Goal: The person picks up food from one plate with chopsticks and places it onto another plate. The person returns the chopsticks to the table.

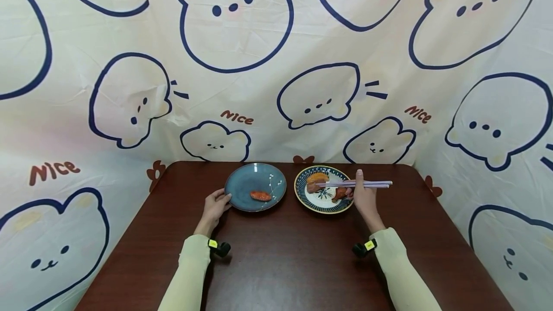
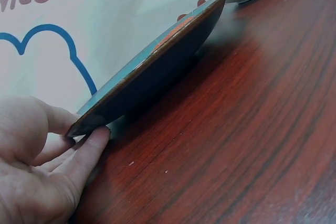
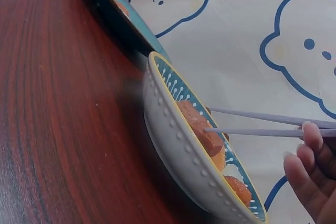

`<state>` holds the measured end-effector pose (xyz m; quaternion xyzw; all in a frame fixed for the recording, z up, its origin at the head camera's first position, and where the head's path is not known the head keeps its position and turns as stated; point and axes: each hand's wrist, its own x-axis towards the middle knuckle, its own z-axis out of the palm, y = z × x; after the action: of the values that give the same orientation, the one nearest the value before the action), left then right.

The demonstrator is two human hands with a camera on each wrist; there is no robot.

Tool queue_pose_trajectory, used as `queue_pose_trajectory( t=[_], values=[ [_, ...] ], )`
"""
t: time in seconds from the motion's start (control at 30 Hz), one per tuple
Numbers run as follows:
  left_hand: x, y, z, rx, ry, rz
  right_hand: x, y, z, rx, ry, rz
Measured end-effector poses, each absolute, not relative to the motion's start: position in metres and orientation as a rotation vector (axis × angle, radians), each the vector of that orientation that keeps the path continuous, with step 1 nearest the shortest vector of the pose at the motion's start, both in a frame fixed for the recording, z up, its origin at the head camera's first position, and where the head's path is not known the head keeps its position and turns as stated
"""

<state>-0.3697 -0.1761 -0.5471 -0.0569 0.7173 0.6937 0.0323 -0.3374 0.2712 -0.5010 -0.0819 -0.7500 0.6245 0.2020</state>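
Observation:
My left hand (image 1: 214, 210) grips the left rim of a blue plate (image 1: 242, 191), thumb above and fingers below in the left wrist view. On that plate lies one orange-red food piece (image 1: 261, 196). My right hand (image 1: 365, 200) holds a pair of light purple chopsticks (image 1: 376, 184) over the patterned plate (image 1: 325, 208). Their tips are at a brown chunk (image 3: 198, 127) on its left side; whether they pinch it I cannot tell. An orange-yellow piece (image 1: 318, 177) lies beside the chunk, and a reddish-brown piece (image 1: 339, 193) lies at the right, near my fingers.
Both plates stand side by side near the far edge of the dark brown table (image 1: 294, 263). Behind and at both sides hangs a white cloth (image 1: 268, 143) with bear drawings. A dark band with a yellow tag is on each wrist.

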Motion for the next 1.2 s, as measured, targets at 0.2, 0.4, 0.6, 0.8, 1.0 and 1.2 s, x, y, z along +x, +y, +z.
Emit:
queue_pose_trajectory(
  t=[0.2, 0.4, 0.6, 0.8, 1.0, 1.2],
  values=[
    [-0.37, -0.177, -0.547, -0.176, 2.216, 2.136, -0.335, 0.274, -0.499, -0.241, -2.114, 1.682],
    [-0.371, -0.177, -0.548, -0.177, 2.218, 2.134, -0.333, 0.276, -0.498, -0.309, -2.124, 1.659],
    [-0.369, -0.177, -0.546, -0.171, 2.197, 2.147, -0.332, 0.281, -0.498, -0.342, -2.133, 1.665],
    [-0.37, -0.177, -0.548, -0.17, 2.196, 2.154, -0.332, 0.283, -0.497, -0.397, -2.162, 1.664],
    [-0.37, -0.177, -0.549, -0.167, 2.201, 2.151, -0.335, 0.276, -0.5, -0.401, -2.203, 1.688],
    [-0.369, -0.176, -0.549, -0.145, 2.199, 2.153, -0.34, 0.267, -0.5, -0.407, -2.232, 1.71]
  ],
)
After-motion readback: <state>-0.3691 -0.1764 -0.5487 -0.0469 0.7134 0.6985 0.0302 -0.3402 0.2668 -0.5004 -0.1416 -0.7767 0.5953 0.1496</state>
